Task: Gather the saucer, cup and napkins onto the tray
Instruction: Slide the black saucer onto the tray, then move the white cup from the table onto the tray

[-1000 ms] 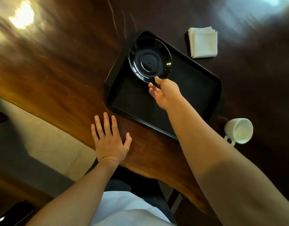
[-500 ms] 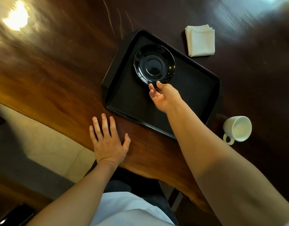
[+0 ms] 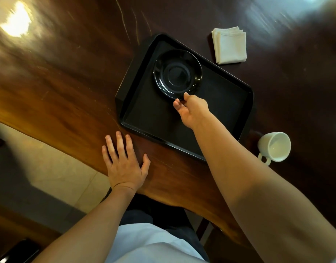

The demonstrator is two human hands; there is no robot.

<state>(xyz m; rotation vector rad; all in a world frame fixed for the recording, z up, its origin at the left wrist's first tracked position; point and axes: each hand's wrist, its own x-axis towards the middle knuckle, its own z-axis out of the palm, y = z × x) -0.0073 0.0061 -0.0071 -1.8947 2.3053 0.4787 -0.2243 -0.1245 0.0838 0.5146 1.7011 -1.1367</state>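
One of three things is on the tray point(image 3: 229, 103): the black saucer point(image 3: 177, 74), flat in its far corner. The right hand point(image 3: 191, 111) has its fingers point(image 3: 185, 95) at the near rim, whether pinching or just touching I cannot tell. The left hand point(image 3: 123, 162) lies spread, empty, on the bench point(image 3: 68, 82). The glazed saucer looks slippery and breakable; the rim suits. Cup point(image 3: 275, 147) and napkins point(image 3: 229, 45) wait outside.

Dim scene, upper-left glare on table point(image 3: 68, 63), blurred edges
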